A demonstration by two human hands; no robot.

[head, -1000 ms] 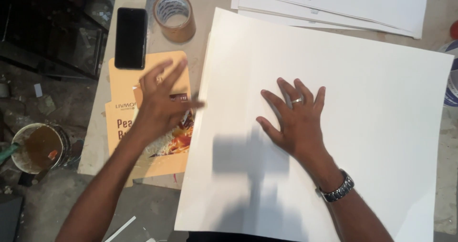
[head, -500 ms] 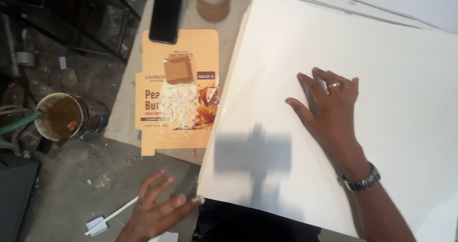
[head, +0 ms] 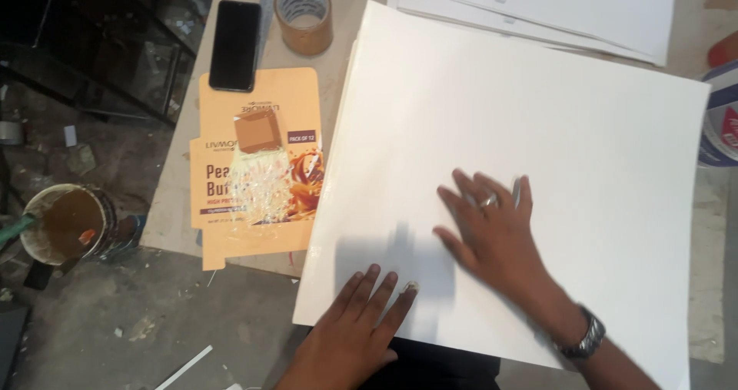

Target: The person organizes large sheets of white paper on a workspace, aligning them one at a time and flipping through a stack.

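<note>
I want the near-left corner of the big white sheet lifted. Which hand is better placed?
Probably the left hand: it lies flat at the near edge of the white sheet, close to that corner. The right hand presses nearer the sheet's middle.

My arms are bare, with no sleeves reaching the wrists. My right hand [head: 496, 232] wears a slim silver-coloured ring [head: 489, 201] on one finger, and a metal link-bracelet wristwatch [head: 583, 336] sits snug around that wrist, its steel segments catching the light. My left hand [head: 355, 328] wears nothing, and its nails are short and pale.
</note>
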